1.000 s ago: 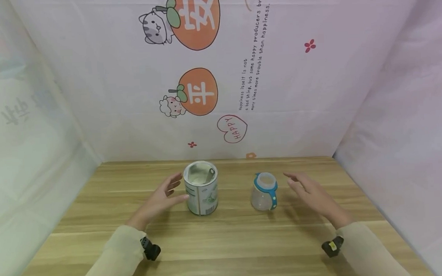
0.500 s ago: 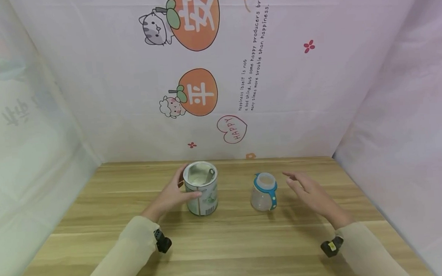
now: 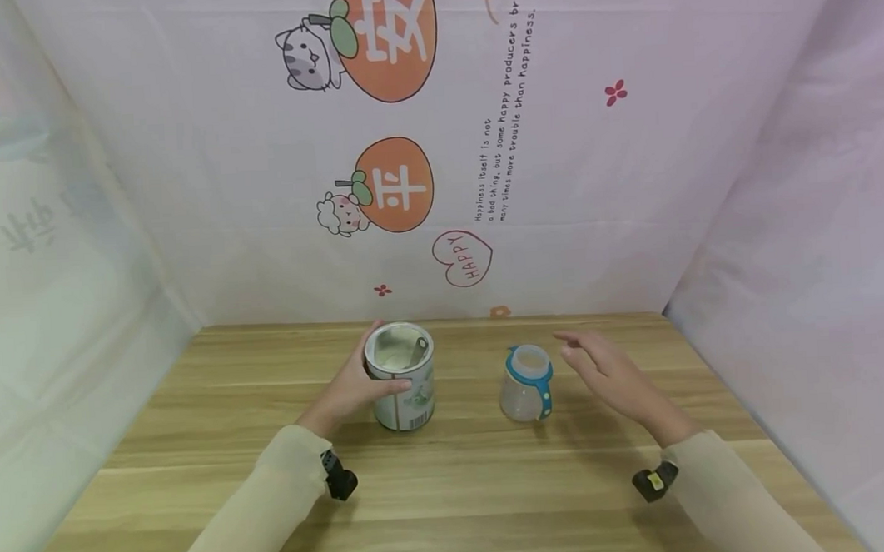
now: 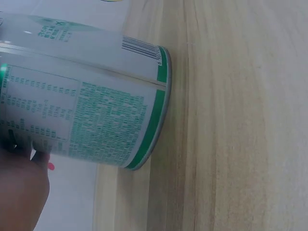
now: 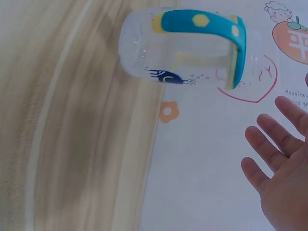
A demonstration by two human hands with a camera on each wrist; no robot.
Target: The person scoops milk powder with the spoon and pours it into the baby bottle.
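Observation:
An open milk powder tin (image 3: 417,404) with a white and green label stands upright on the table, left of centre. Inside its rim a scoop handle (image 3: 420,350) leans over pale contents. My left hand (image 3: 349,391) grips the tin from the left, thumb across the front and fingers mostly hidden behind it. In the left wrist view, small green print covers the tin's side (image 4: 106,120). To the right stands a clear baby bottle (image 3: 522,398) without a cap, with a blue handled collar (image 5: 202,20). My right hand (image 3: 614,377) hovers beside it, fingers extended and holding nothing.
The wood-grain table (image 3: 454,509) meets a white printed cloth (image 3: 561,253) at the back. More pale cloth hangs on both sides. Each sleeve carries a small black wrist camera (image 3: 339,476).
My left hand has moved right from beside the tin and taken hold of it. My right hand has shifted slightly up and left near the bottle. Tin and bottle stay in place.

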